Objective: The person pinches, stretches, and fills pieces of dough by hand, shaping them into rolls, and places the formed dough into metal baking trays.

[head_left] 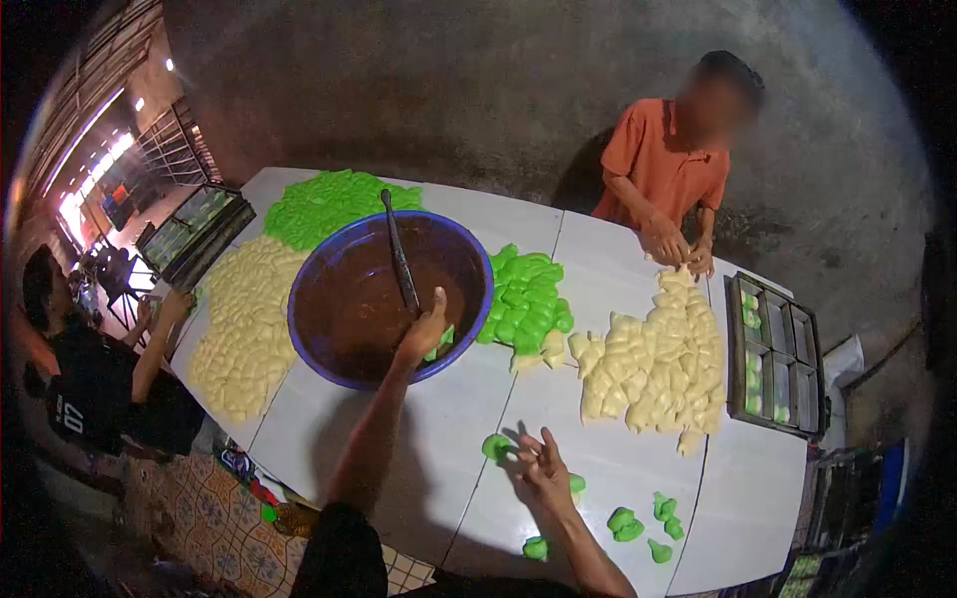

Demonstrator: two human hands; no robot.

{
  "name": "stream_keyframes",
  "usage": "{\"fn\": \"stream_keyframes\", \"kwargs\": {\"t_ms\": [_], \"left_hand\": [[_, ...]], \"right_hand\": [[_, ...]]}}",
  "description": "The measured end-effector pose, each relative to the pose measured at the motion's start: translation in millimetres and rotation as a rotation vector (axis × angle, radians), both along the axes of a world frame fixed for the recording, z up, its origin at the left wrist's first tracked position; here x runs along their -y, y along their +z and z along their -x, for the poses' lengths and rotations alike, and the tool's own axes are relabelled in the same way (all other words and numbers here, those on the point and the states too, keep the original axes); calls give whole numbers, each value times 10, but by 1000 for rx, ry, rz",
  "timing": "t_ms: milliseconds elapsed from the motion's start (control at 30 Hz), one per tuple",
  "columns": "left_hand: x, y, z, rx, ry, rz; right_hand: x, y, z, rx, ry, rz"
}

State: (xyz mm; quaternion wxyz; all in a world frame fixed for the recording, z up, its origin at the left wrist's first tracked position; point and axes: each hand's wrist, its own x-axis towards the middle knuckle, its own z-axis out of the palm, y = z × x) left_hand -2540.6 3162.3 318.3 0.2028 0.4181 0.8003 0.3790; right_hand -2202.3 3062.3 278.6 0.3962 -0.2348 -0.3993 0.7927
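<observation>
My left hand (425,333) is over the near right side of a blue basin (486,289), thumb raised. A piece of green dough (445,337) shows at its fingers, which are partly hidden. Brown filling (349,319) coats the basin's inside. A dark long-handled spatula (400,254) leans in it, its lower end close to my left hand. Above the white table, my right hand (541,470) is open with fingers apart and nothing held. Beside its fingertips lies a green dough piece (495,447); several more green pieces (625,524) lie to its right.
Green dough (523,299) and cream dough (658,359) are heaped right of the basin, with more green (329,204) and cream dough (239,339) left of it. Trays (778,354) sit at the right edge. One person (668,164) handles cream dough opposite; another (110,369) works at left.
</observation>
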Motion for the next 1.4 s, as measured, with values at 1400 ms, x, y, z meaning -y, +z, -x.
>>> {"fn": "stream_keyframes", "kwargs": {"t_ms": [1400], "left_hand": [[2355, -404, -3108, 1099, 5, -221]], "right_hand": [[709, 117, -1233, 717, -208, -598]]}}
